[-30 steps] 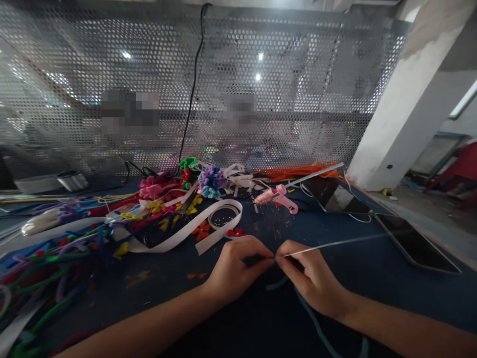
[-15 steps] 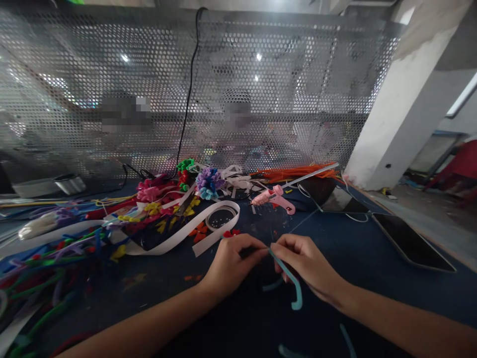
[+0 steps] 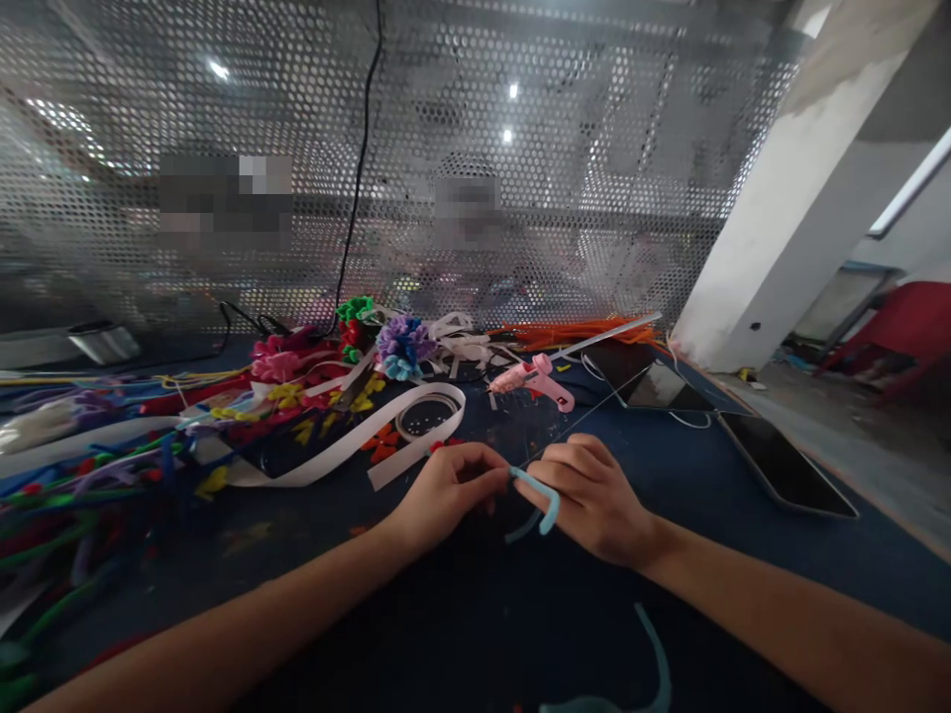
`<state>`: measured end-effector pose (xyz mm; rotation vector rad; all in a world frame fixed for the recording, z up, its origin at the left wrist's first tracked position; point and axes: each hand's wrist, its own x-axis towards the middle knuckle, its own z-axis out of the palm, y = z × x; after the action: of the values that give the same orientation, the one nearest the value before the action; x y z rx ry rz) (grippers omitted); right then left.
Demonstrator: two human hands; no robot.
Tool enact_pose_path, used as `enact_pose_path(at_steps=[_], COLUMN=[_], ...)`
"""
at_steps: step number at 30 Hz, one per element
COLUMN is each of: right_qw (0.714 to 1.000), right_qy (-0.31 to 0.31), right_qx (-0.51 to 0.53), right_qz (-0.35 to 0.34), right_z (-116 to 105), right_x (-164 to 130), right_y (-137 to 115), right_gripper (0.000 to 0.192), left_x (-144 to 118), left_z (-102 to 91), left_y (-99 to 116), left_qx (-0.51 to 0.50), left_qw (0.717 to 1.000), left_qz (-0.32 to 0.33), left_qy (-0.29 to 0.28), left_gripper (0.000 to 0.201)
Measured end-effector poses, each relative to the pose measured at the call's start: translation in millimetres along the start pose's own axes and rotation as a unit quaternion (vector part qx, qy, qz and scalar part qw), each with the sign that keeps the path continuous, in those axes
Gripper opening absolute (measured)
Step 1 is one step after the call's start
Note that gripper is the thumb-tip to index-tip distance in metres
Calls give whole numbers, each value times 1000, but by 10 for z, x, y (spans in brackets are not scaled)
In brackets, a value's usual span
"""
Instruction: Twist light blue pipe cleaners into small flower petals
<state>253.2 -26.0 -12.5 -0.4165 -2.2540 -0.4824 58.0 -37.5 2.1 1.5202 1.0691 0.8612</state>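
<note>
Teal pipe cleaner [image 3: 536,500], near centre of the blue table [image 3: 743,555], now curls into a hook; a second ago only a white strip showed. Left hand [image 3: 446,490] and right hand [image 3: 590,495] both pinch it closed-fingered, suggesting bending is underway.

We have one teal pipe cleaner [image 3: 536,495] between our two hands, a thin fuzzy stem of pale blue-green. It sits just above the dark blue table, a little right of the scene's middle and nearer to us than the far heap of craft bits. Its upper end is pinched where the fingertips of both hands meet; from there it bends rightward and down in a short hook (the tip curls back toward the left). A second loose stretch hangs below the hook, slanting down to the left, though we cannot tell whether it touches the cloth.
</note>
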Motion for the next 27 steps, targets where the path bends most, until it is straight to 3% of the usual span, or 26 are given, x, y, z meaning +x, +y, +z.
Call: enact_pose_path(at_steps=[4,9,14,20,27], right_qw=[998,999,992,990,991], right_qy=[41,5,13,28,-34], right_qx=[-27,33,121,120,92], right_qz=[-27,-20,32,61,87], right_z=[-52,-74,33,109,88], right_x=[21,-4,-65,-47,-18], right_y=[-25,-9,21,2,-41], right_gripper=[10,18,29,29,27], left_x=[-23,-20,6,15,-3], left_z=[33,25,4,21,52], left_y=[33,17,1,9,1], left_qx=[-74,-147,-164,-169,-133], left_qw=[996,983,979,979,987], left_qz=[-41,-78,-95,-96,-83], left_qy=[-39,-75,-70,-61,-37], left_gripper=[20,21,21,20,22])
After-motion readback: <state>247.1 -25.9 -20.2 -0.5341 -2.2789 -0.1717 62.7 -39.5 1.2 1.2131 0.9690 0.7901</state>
